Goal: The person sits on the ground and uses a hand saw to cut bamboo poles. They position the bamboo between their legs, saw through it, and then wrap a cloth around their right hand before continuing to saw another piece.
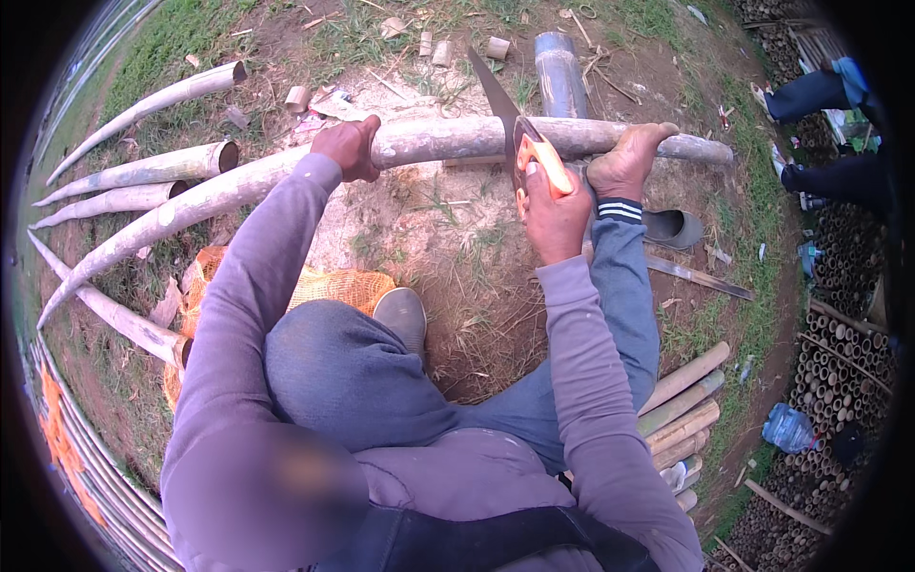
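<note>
Head view: right hand (558, 217) clamped around an orange-handled saw (502, 105), flat metal blade against a round, mottled bamboo pole (438, 142) curving across the upper frame. Left hand (348, 149) wraps the pole, upper centre-left; a bare foot (621, 170) bears on it, upper right. Should that foot slip, the pole could roll and the blade skip toward skin. Hollow poles (143, 179) lie upper left.

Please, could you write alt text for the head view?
The right hand holds a saw across a long pole; the left hand grips the pole, and a bare foot rests on it. Other poles lie at left.
</note>
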Available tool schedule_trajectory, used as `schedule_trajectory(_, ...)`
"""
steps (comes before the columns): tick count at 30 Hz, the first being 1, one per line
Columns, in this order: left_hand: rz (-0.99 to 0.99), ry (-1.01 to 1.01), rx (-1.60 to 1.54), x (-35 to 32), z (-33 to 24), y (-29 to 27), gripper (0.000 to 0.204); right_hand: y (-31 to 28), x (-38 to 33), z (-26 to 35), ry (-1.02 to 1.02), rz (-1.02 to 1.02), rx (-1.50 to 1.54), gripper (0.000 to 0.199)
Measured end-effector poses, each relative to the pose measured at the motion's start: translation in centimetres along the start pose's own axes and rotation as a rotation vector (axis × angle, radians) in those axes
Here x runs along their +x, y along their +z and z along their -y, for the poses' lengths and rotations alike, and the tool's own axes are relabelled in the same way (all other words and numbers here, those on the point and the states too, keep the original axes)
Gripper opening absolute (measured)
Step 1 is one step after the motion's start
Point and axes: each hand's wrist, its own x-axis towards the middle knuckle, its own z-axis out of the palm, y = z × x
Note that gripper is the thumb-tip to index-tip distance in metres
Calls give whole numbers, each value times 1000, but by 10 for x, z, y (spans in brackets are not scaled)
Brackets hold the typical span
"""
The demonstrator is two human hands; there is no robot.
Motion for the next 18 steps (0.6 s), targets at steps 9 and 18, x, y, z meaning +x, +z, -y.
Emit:
schedule_trajectory(9, -15, 65, -2, 5, -7, 3, 68, -97, -216, 46, 151, -112, 15, 17)
schedule_trajectory(18, 21, 3, -24, -5, 4, 3, 76, 4, -25, -2, 50, -27, 77, 14)
